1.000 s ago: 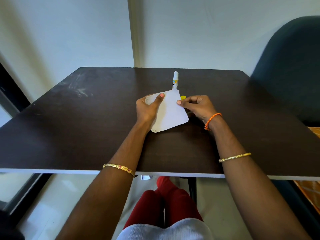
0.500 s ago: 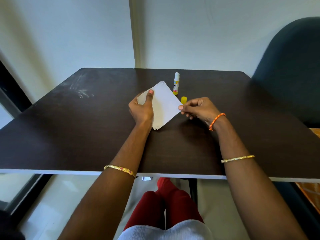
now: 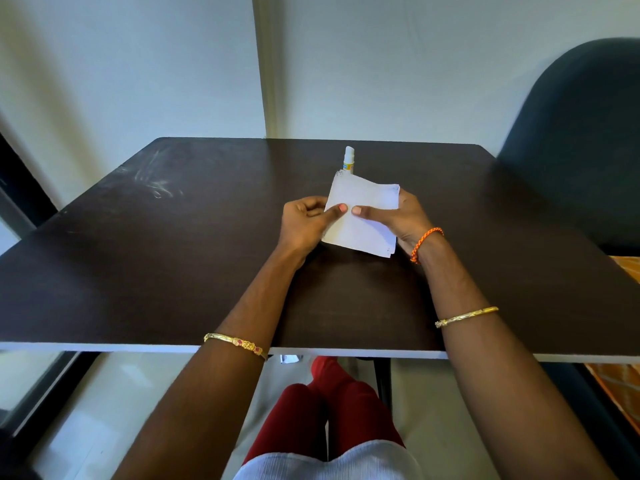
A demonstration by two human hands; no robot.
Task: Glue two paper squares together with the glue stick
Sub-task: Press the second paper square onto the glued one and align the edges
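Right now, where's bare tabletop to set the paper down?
Bare: the left part of the table, beyond the left hand, and the right part past the right hand. Crowded: centre-back, where both hands hold the paper squares before the glue stick.

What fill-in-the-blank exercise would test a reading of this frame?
1. Both hands hold the white paper squares with their ____ on top.
2. The white glue stick stands ____ on the dark wooden table.
3. The braided orange wristband is on the ____ wrist.

Missing: thumbs; upright; right
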